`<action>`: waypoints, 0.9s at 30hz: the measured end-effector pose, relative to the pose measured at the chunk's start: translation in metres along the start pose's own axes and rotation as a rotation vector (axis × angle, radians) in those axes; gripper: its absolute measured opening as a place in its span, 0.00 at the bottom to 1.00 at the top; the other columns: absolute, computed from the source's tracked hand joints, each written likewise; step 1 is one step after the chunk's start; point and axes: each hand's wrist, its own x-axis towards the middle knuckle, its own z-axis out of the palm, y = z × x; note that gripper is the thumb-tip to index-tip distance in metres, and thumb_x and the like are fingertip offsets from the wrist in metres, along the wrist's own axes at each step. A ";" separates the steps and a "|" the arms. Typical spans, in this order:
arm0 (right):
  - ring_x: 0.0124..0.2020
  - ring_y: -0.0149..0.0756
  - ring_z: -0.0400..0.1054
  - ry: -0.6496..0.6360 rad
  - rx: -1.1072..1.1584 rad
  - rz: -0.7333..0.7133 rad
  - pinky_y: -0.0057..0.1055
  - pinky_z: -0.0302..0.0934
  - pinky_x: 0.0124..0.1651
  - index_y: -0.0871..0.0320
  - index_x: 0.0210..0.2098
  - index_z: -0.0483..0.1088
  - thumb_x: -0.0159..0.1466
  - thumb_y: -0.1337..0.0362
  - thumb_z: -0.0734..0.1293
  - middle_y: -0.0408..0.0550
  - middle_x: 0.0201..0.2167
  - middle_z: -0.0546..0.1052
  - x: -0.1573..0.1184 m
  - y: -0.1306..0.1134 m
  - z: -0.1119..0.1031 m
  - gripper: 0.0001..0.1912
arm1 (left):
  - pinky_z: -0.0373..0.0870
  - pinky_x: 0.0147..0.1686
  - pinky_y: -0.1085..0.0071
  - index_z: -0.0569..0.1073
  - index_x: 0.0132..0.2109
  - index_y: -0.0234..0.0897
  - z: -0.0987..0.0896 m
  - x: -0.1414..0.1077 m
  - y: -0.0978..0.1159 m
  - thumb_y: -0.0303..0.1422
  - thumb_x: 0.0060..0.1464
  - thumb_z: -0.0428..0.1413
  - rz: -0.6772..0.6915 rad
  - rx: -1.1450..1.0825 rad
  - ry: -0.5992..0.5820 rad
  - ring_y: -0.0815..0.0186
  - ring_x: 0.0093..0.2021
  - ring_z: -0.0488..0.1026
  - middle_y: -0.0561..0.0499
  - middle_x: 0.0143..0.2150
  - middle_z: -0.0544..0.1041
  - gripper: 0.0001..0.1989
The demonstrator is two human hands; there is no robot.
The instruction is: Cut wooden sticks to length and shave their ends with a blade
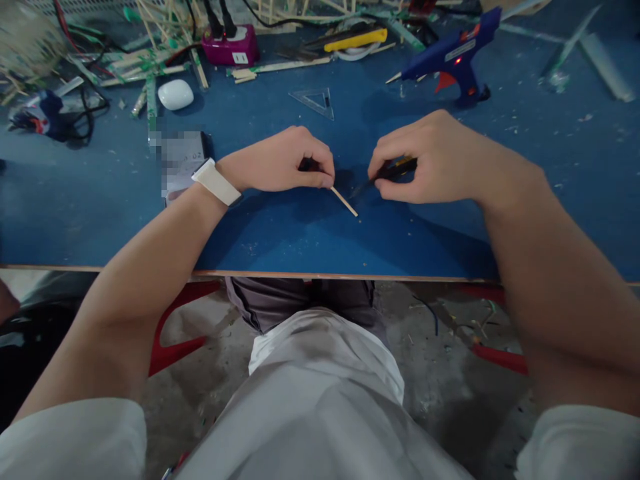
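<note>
My left hand (pixel 295 160) is pinched on a thin wooden stick (pixel 345 201), which slants down to the right from my thumb and fingertips. My right hand (pixel 435 160) grips a dark craft knife (pixel 397 170) with a bit of yellow on its handle. The knife's blade end points left, toward the stick; a small gap shows between them. Both hands are just above the blue tabletop (pixel 300 243), near its front edge. Beyond them lies a clear triangle ruler (pixel 315 103). My palm hides part of the knife handle.
A blue glue gun (pixel 457 60) with a lit red light stands at the back right. Along the back are a purple power adapter (pixel 230 45), a yellow-handled cutter (pixel 355 40) and wooden sticks (pixel 290 65). A white case (pixel 175 95) and a phone (pixel 185 157) lie left.
</note>
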 end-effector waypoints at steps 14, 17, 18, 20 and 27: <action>0.45 0.57 0.77 0.174 -0.221 0.272 0.62 0.75 0.50 0.43 0.46 0.84 0.80 0.48 0.77 0.57 0.49 0.89 -0.007 0.062 0.001 0.09 | 0.77 0.54 0.53 0.86 0.43 0.43 0.004 0.003 -0.005 0.54 0.86 0.56 -0.043 0.186 0.030 0.55 0.41 0.82 0.44 0.43 0.88 0.26; 0.59 0.67 0.78 0.238 -0.252 0.246 0.71 0.76 0.61 0.40 0.54 0.85 0.82 0.45 0.73 0.60 0.56 0.88 -0.006 0.064 0.006 0.11 | 0.75 0.57 0.53 0.84 0.44 0.43 0.007 0.005 -0.009 0.52 0.89 0.54 -0.009 0.267 0.065 0.54 0.44 0.81 0.45 0.42 0.85 0.26; 0.62 0.69 0.77 0.252 -0.258 0.226 0.73 0.76 0.65 0.40 0.56 0.86 0.83 0.44 0.72 0.61 0.58 0.88 -0.003 0.062 0.009 0.13 | 0.74 0.57 0.53 0.83 0.45 0.43 0.009 0.005 -0.010 0.52 0.89 0.53 -0.002 0.285 0.090 0.53 0.45 0.81 0.44 0.43 0.85 0.26; 0.67 0.71 0.77 0.260 -0.261 0.174 0.76 0.75 0.70 0.40 0.60 0.87 0.84 0.43 0.71 0.61 0.61 0.88 0.008 0.060 0.017 0.16 | 0.73 0.56 0.54 0.83 0.46 0.43 0.014 0.006 -0.012 0.50 0.91 0.52 -0.008 0.316 0.145 0.51 0.46 0.82 0.43 0.45 0.86 0.25; 0.77 0.75 0.78 0.145 -0.170 0.042 0.77 0.74 0.80 0.42 0.74 0.87 0.83 0.44 0.72 0.55 0.76 0.87 0.100 0.096 0.040 0.26 | 0.68 0.50 0.56 0.85 0.46 0.41 0.022 0.006 -0.009 0.41 0.90 0.55 0.036 0.333 0.086 0.53 0.46 0.82 0.43 0.44 0.88 0.21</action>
